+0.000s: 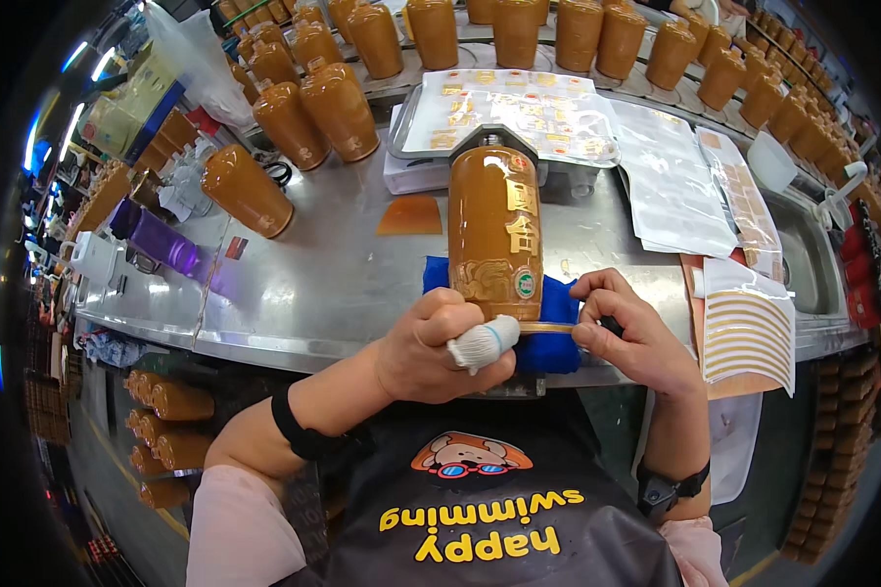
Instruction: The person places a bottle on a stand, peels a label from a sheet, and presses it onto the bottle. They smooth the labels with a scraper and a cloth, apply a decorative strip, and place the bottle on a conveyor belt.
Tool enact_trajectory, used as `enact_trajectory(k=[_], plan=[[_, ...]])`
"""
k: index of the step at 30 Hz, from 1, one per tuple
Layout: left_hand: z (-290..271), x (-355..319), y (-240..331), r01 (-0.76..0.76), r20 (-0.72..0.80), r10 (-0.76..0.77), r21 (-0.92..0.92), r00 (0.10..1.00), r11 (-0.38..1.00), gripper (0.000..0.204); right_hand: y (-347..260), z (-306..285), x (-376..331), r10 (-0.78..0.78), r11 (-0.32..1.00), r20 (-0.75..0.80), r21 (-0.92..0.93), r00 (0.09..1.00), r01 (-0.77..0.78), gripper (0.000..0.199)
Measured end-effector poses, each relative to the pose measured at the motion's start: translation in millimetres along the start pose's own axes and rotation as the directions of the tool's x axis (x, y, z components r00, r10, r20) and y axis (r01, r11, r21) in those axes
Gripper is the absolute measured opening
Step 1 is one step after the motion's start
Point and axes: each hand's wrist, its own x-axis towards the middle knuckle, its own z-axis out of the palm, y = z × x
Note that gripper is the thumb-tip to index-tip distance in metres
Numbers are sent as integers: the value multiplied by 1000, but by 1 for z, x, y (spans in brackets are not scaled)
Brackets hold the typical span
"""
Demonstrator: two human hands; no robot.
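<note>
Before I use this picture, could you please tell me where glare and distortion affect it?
Head view: glossy highlights on the central bottle, bright reflections on the white sheets at right; head view: a pale sheen on the metal table, whose front edge bows with fisheye distortion; head view: black corners, bright lamps at upper left.

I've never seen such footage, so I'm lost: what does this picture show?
No machine here: just a person's left hand and right hand. A wide fisheye camera worn on the head looks down, so straight edges bend. On the metal table, a brown bottle lies with its neck pointing away, over a blue cloth. The right hand pinches a thin gold strip near the bottle's base; the left hand, one digit wrapped in white, is at that base too. Beyond, printed sheets lie on a tray.
</note>
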Motion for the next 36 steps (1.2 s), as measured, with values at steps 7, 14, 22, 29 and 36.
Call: enact_trajectory(k=[7, 14, 22, 29, 36], plan=[[2, -13, 3, 182, 12, -182, -164, 983, 970, 27, 0, 1, 2, -15, 1000, -7, -4, 1000, 15, 24], [2, 2, -2, -28, 24, 28, 14, 999, 1000, 30, 4, 2, 4, -28, 1000, -21, 0, 999, 28, 23], [3, -13, 2, 182, -1, -183, -109, 983, 977, 31, 9, 4, 5, -75, 997, 7, -4, 997, 75, 24], [4, -11, 0, 158, 34, -155, -154, 987, 975, 32, 6, 2, 4, -43, 999, 1, 31, 999, 43, 24], [1, 9, -2, 11, 16, -10, -45, 1000, 999, 29, 4, 2, 4, 0, 991, 18, 137, 1000, -2, 24]])
